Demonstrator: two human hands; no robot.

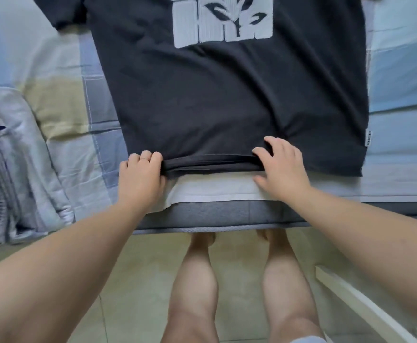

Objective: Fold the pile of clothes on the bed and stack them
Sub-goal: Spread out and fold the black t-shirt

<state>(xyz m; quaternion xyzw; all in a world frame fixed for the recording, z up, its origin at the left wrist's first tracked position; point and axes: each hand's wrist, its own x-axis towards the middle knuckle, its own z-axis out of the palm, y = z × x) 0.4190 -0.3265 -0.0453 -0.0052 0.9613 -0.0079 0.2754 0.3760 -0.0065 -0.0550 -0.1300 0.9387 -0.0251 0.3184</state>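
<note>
Checked bedsheet point(64, 70), clothes pile point(9, 157) beside T-shirt point(227, 95)

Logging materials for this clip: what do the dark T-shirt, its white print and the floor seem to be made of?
T-shirt: matte, soft knit, probably cotton jersey; the hem bunches into limp folds.
Print: white and finely ribbed, perhaps embroidery or raised ink; cannot tell which.
Floor: pale hard tile with a slight sheen and a thin joint line.

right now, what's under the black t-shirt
A white cloth pokes out at the near hem of the black t-shirt, between the left hand and right hand gripping that hem. The checked bedsheet shows around. Anything else beneath the shirt is covered.
</note>
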